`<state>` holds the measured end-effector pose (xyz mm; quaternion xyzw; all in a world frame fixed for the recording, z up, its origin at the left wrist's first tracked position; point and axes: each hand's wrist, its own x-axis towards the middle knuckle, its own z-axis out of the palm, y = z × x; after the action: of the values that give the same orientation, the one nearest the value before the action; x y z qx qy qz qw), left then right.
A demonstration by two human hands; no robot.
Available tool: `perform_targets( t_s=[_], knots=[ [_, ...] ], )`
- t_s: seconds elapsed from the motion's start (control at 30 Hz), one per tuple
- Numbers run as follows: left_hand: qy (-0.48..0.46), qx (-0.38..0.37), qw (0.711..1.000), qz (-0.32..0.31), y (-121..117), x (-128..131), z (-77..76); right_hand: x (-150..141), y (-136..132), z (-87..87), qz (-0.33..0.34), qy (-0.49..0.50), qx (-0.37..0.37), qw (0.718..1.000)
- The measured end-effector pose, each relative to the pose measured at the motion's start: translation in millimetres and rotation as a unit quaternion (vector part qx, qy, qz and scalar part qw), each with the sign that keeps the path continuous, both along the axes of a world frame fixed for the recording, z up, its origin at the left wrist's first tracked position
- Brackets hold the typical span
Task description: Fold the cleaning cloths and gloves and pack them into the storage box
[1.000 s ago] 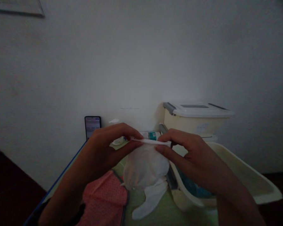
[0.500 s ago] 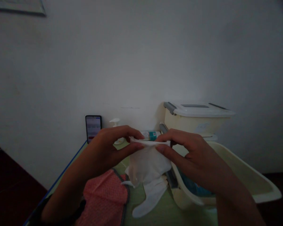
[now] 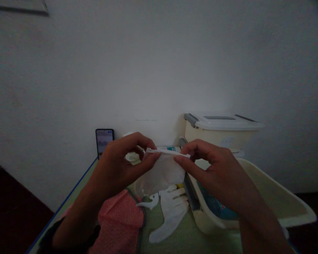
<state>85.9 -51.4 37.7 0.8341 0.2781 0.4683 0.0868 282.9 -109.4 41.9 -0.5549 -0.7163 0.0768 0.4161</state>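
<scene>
While a pink cloth and a white glove lie nearest on the green worktop, the left hand and right hand are raised beyond them, thumbs and fingertips pinched closed on the rim of a thin white item, likely another glove; this seems to keep its edge straight while the body hangs. Right, an open tub. Farther back, a phone stands upright, apparently propped so its screen shows.

Light is dim and detail soft, the wall palest mid-frame and darkening toward the edges.
</scene>
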Motion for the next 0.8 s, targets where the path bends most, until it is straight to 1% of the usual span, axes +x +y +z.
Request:
perform_targets(
  t_s=[0.07, 0.17, 0.33, 0.5, 0.6, 0.67, 0.8],
  knots=[
    [-0.023, -0.008, 1.0, 0.017, -2.6, 6.1, -0.9, -4.7, 0.1, -1.4, -0.016, 0.017, 0.013, 1.0],
    [-0.037, -0.016, 0.999, 0.029, -7.0, 14.4, -2.3, -10.5, -0.2, -2.5, -0.001, 0.046, 0.017, 0.999],
    [-0.022, -0.021, 0.999, -0.016, -11.6, 18.8, -2.5, -11.5, -2.1, -0.4, 0.05, 0.072, 0.015, 0.996],
    [0.012, -0.021, 0.999, -0.032, -10.6, 14.4, 0.6, -6.9, -3.0, 2.2, 0.06, 0.025, 0.024, 0.998],
    [0.039, -0.034, 0.998, -0.025, -8.1, 11.0, 0.6, -6.6, -1.8, 0.8, 0.07, -0.004, 0.041, 0.997],
    [0.049, -0.051, 0.997, -0.027, -6.4, 8.9, 0.0, -7.3, -1.0, -0.6, 0.066, -0.015, 0.053, 0.996],
    [0.061, -0.075, 0.994, -0.055, -4.4, 6.0, -0.3, -9.0, -0.6, -1.6, 0.051, -0.026, 0.064, 0.996]
  ],
)
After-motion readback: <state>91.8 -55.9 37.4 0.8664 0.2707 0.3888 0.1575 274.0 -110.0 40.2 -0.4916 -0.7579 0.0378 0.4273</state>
